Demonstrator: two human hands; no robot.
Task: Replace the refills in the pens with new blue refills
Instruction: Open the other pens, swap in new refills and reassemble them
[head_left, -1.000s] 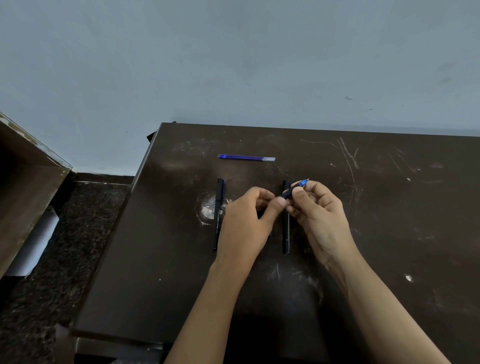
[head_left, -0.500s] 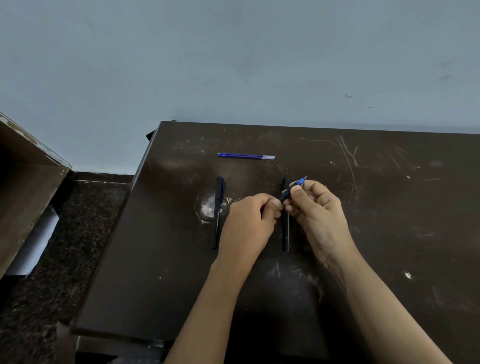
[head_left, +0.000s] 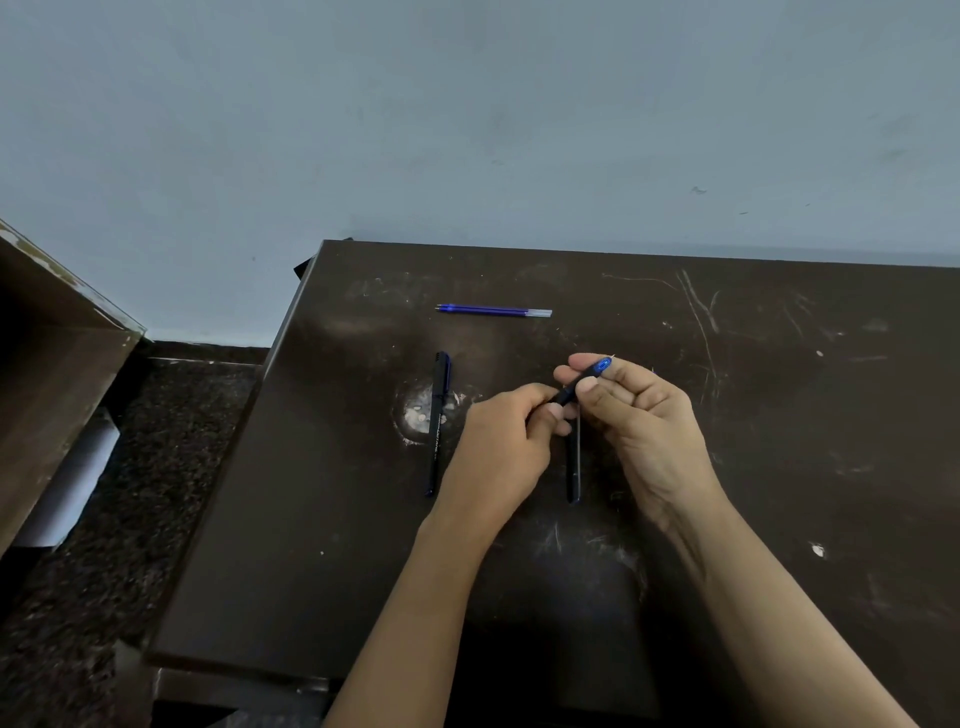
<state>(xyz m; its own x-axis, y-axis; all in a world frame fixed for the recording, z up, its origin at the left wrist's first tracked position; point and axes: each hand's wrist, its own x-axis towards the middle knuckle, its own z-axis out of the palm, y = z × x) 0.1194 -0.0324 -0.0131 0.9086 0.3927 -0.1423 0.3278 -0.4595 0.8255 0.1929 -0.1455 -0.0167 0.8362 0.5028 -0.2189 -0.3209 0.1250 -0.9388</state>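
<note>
Both hands hold one black pen (head_left: 577, 387) with a blue tip section, tilted up to the right above the dark table (head_left: 779, 415). My right hand (head_left: 641, 415) pinches its blue front end; my left hand (head_left: 506, 441) grips the rear, which my fingers hide. A second black pen (head_left: 573, 467) lies on the table under and between my hands. A third black pen (head_left: 438, 423) with its cap on lies to the left. Blue refills (head_left: 493, 310) lie side by side near the far edge.
The table's left edge (head_left: 249, 441) drops to a dark speckled floor (head_left: 104, 519). A brown wooden piece of furniture (head_left: 47, 364) stands at far left. A grey-blue wall (head_left: 467, 130) rises behind the table.
My hands lifted the held pen slightly and moved a little apart along it. The pens and refills on the table have not moved.
</note>
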